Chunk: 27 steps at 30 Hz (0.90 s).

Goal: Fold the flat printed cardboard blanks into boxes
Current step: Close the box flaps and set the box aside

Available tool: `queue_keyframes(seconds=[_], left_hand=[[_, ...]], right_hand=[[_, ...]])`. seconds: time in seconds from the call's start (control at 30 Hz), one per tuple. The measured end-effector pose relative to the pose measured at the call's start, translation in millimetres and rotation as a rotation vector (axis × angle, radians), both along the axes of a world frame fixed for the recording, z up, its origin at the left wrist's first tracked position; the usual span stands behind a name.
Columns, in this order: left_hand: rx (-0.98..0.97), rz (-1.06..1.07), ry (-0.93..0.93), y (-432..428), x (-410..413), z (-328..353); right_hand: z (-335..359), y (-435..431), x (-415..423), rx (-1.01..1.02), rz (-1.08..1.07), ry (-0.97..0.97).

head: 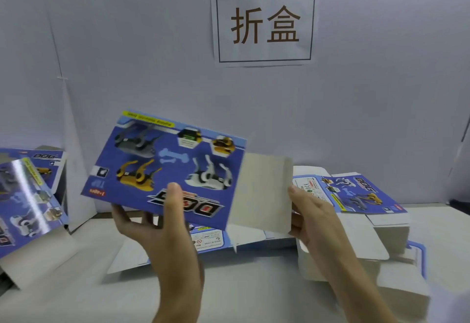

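Up above the bench, the blue printed blank is held tilted in the air. Left hand pinches its lower edge, thumb on the print and fingers curled behind; right hand grips the grey flap at its outer edge.

Your left hand hides its fingers behind the raised blank, whose small print blurs. The folded boxes at left run off the edge.
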<state>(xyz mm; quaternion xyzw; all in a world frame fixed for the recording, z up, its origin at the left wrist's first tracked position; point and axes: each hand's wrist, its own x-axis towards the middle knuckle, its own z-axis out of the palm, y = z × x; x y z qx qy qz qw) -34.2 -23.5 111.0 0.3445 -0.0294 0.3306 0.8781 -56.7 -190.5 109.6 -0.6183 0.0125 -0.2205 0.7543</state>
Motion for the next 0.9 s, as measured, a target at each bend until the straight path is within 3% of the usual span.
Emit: queue_keyframes(seconds=[0.1,0.2,0.37,0.57,0.7,0.9], left_hand=[[-0.084,-0.131,0.053,6.4,11.5,-4.6],[-0.065,-0.184,0.073,4.9,16.9,-9.5],[0.013,-0.216,0.059,10.1,20.1,-10.0],[0.171,-0.606,-0.043,1.9,11.4,-11.6],[0.314,-0.738,-0.038,-0.6,8.4,-15.1],[0.489,-0.660,0.135,36.9,13.2,-10.2]], right_hand=[[1.4,3.1,-3.0,0.332,0.355,-0.072],[-1.7,8.3,-1.0,0.447,0.521,-0.127],[-2.9,13.8,3.2,0.408,0.335,-0.013],[-11.1,31.4,8.7,0.594,0.172,-0.017],[-14.4,29.2,10.8,0.621,0.108,-0.038],[-16.8,25.5,12.8,0.481,0.228,0.047]])
